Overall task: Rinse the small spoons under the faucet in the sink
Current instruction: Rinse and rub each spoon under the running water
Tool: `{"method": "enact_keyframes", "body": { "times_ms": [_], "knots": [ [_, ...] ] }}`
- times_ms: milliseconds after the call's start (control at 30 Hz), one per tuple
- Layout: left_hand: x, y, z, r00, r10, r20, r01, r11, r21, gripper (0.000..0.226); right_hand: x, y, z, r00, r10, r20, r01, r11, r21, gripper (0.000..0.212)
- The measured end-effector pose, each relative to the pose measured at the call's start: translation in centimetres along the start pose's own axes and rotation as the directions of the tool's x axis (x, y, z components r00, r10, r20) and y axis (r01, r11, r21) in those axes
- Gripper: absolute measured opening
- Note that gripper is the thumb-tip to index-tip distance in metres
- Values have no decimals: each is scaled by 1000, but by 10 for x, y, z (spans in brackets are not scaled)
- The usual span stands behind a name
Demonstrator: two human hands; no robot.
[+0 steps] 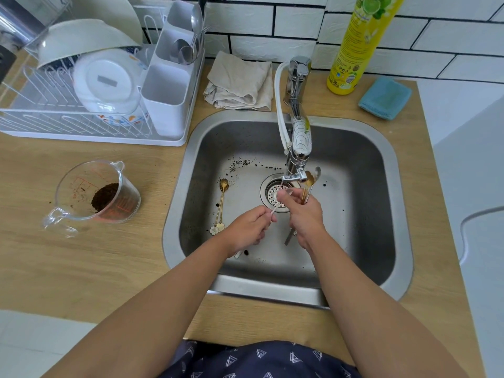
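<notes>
— The hands?
— The right hand (pixel 305 214) grips slim gold and silver metal spoons (pixel 309 186) beneath the chrome faucet (pixel 297 148); the left hand (pixel 249 230) pinches another thin handle.
— Others?
— Two gold flower-ended spoons (pixel 221 203) lie in the steel sink (pixel 354 214).

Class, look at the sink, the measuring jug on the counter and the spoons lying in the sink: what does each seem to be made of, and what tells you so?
Sink: probably stainless steel, with a grey, brushed, softly reflective surface.
Measuring jug: clear glass or plastic, since you see through it to the dark grounds inside; which one is unclear.
Spoons: gold-coloured metal, thin and shiny, probably plated.
</notes>
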State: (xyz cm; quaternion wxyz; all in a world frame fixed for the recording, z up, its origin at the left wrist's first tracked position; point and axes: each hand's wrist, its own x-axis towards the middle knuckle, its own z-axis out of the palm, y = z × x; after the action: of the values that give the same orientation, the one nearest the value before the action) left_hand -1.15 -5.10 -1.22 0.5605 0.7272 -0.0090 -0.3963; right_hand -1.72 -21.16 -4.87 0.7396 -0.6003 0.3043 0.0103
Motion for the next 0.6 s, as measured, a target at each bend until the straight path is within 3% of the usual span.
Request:
{"method": "enact_keyframes", "body": {
  "times_ms": [233,400,600],
  "knots": [
    [-1,-5,-5,999,-47,12,47,999,8,21,-6,1,6,986,-2,164,28,987,-157,15],
    [0,-5,-1,999,-33,22,32,998,59,23,-7,-2,7,997,-32,72,41,991,-125,11],
    [-1,-5,-5,999,-40,1,40,996,84,23,-9,-1,7,991,-51,124,69,988,-139,6]
  ]
}}
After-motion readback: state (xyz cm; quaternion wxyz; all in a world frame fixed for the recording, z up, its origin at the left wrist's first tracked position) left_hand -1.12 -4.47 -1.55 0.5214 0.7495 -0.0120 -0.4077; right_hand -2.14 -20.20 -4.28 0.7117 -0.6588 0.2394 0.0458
